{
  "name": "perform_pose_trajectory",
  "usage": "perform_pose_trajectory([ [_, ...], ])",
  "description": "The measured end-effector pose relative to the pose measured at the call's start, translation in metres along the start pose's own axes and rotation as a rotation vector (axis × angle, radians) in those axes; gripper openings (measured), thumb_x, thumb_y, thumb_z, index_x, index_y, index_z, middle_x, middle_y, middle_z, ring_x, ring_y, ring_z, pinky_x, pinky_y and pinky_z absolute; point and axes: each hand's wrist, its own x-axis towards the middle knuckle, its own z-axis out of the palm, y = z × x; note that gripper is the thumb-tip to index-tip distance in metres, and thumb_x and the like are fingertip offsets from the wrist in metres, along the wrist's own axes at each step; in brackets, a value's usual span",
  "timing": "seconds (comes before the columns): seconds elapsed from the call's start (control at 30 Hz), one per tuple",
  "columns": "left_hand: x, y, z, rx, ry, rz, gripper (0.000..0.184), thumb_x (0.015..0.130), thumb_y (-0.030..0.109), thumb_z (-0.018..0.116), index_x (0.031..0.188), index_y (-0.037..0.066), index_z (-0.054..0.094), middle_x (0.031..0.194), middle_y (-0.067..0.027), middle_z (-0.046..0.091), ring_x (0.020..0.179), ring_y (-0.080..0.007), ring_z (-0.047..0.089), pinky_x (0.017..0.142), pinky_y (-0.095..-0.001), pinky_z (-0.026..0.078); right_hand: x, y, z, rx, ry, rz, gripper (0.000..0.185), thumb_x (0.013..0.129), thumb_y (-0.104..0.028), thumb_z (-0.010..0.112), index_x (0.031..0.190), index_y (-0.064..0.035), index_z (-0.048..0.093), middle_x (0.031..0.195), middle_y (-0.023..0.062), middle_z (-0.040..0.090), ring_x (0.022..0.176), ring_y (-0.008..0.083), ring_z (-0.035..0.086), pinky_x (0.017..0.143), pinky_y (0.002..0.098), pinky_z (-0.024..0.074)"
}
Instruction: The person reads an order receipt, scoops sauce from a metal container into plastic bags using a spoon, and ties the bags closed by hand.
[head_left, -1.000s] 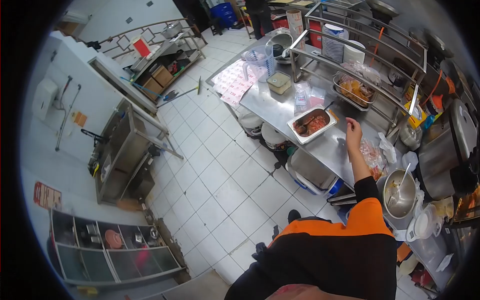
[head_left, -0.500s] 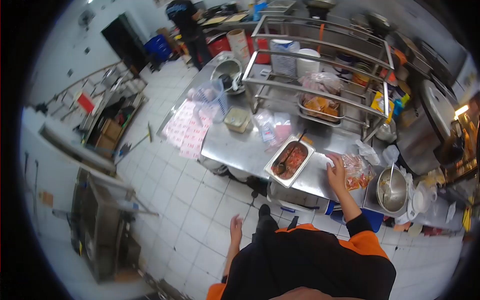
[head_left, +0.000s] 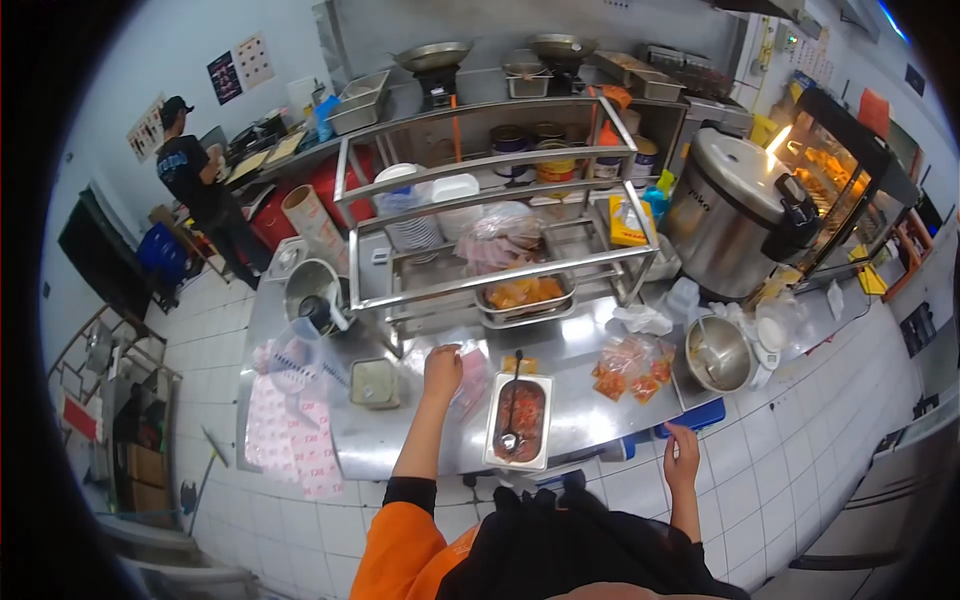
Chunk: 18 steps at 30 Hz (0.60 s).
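Hands: left (head_left: pixel 443 370) by plastic bag (head_left: pixel 471 390) | pan (head_left: pixel 516 464): long axis toward rack (head_left: pixel 430 291)

Left hand (head_left: pixel 443 372) covers part of plastic packets (head_left: pixel 472 385); contact between them unclear. Stacked plates (head_left: pixel 414 238) partly hidden behind metal rack (head_left: pixel 450 287). Print on wall posters (head_left: pixel 254 60) too small to read. Co-worker's (head_left: pixel 188 175) hands too small to make out. Wearer's torso (head_left: pixel 580 550) cut off by bottom edge.

Clear pinkish plastic bags (head_left: pixel 474 380), lying flat, partly hidden, on the steel table (head_left: pixel 585 425)
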Motion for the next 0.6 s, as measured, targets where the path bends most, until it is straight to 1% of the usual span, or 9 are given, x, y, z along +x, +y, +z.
perform_pose_trajectory([
  [0.07, 0.008, 0.008, 0.015, 0.239, 0.008, -0.044, 0.015, 0.077, 0.011, 0.064, 0.089, 0.003, 0.067, 0.105, -0.0165, 0.063, 0.096, -0.0325, 0.058, 0.083, -0.0444, 0.047, -0.016, 0.014, -0.008, 0.063, 0.088, 0.190, 0.024, 0.088, 0.002, 0.053, 0.108, -0.0050, 0.063, 0.099, 0.0116, 0.064, 0.093, 0.0226, 0.061, 0.076, 0.0284, 0.0467],
  [0.1, 0.009, 0.009, 0.019, 0.232, 0.052, -0.051, 0.016, 0.075, 0.014, 0.067, 0.088, 0.004, 0.068, 0.091, -0.0158, 0.062, 0.090, -0.0324, 0.058, 0.079, -0.0429, 0.048, -0.020, 0.022, -0.012, 0.101, 0.128, 0.287, 0.024, 0.088, 0.002, 0.053, 0.108, -0.0050, 0.063, 0.098, 0.0114, 0.064, 0.093, 0.0227, 0.061, 0.075, 0.0282, 0.0468],
  [0.2, 0.004, 0.008, 0.023, 0.120, -0.045, -0.191, 0.018, 0.074, 0.014, 0.068, 0.088, 0.004, 0.068, 0.092, -0.0151, 0.061, 0.093, -0.0335, 0.056, 0.079, -0.0432, 0.047, -0.028, 0.035, -0.020, 0.104, 0.231, 0.432, 0.023, 0.089, 0.003, 0.052, 0.107, -0.0041, 0.063, 0.096, 0.0104, 0.064, 0.090, 0.0222, 0.062, 0.072, 0.0287, 0.0470],
  [0.23, 0.000, 0.002, 0.024, 0.066, -0.019, -0.155, 0.013, 0.077, 0.012, 0.065, 0.086, 0.003, 0.067, 0.092, -0.0141, 0.062, 0.090, -0.0336, 0.057, 0.075, -0.0447, 0.047, -0.028, 0.036, -0.017, 0.160, 0.269, 0.466, 0.021, 0.090, 0.003, 0.051, 0.106, -0.0028, 0.064, 0.094, 0.0103, 0.064, 0.088, 0.0220, 0.063, 0.071, 0.0288, 0.0472],
  [0.37, -0.017, 0.019, 0.004, 0.010, 0.411, 0.025, 0.008, 0.084, 0.007, 0.058, 0.089, 0.001, 0.062, 0.081, -0.0144, 0.064, 0.084, -0.0336, 0.060, 0.075, -0.0465, 0.047, -0.009, 0.034, 0.008, 0.269, 0.238, 0.411, 0.020, 0.089, 0.005, 0.052, 0.103, -0.0016, 0.064, 0.094, 0.0109, 0.065, 0.086, 0.0226, 0.063, 0.072, 0.0303, 0.0480],
  [0.43, -0.018, 0.048, -0.025, -0.044, 0.638, 0.094, 0.006, 0.087, 0.006, 0.056, 0.090, 0.002, 0.060, 0.076, -0.0138, 0.064, 0.080, -0.0329, 0.062, 0.077, -0.0462, 0.047, 0.016, 0.014, 0.021, 0.322, 0.221, 0.296, 0.021, 0.088, 0.005, 0.052, 0.104, -0.0018, 0.064, 0.095, 0.0114, 0.065, 0.087, 0.0233, 0.063, 0.073, 0.0307, 0.0484],
  [0.53, -0.048, 0.098, -0.075, -0.387, 0.480, -0.203, 0.007, 0.089, 0.007, 0.056, 0.093, 0.002, 0.059, 0.082, -0.0140, 0.065, 0.081, -0.0318, 0.064, 0.083, -0.0446, 0.045, 0.061, -0.039, 0.037, 0.487, 0.193, 0.094, 0.024, 0.086, 0.006, 0.055, 0.107, -0.0027, 0.063, 0.098, 0.0128, 0.064, 0.089, 0.0239, 0.062, 0.074, 0.0315, 0.0491],
  [0.57, -0.058, 0.115, -0.088, -0.353, 0.538, -0.168, 0.006, 0.089, 0.006, 0.057, 0.094, 0.003, 0.060, 0.083, -0.0142, 0.066, 0.076, -0.0306, 0.064, 0.090, -0.0441, 0.046, 0.075, -0.064, 0.041, 0.529, 0.151, -0.014, 0.027, 0.084, 0.007, 0.056, 0.109, -0.0028, 0.062, 0.101, 0.0134, 0.063, 0.090, 0.0247, 0.062, 0.075, 0.0319, 0.0498],
  [0.6, -0.067, 0.130, -0.101, -0.243, 0.537, -0.041, 0.008, 0.088, 0.005, 0.057, 0.095, 0.003, 0.060, 0.084, -0.0135, 0.066, 0.077, -0.0293, 0.064, 0.093, -0.0448, 0.045, 0.086, -0.090, 0.043, 0.572, 0.108, -0.121, 0.031, 0.082, 0.007, 0.057, 0.110, -0.0030, 0.061, 0.104, 0.0140, 0.062, 0.090, 0.0254, 0.062, 0.075, 0.0322, 0.0505],
])
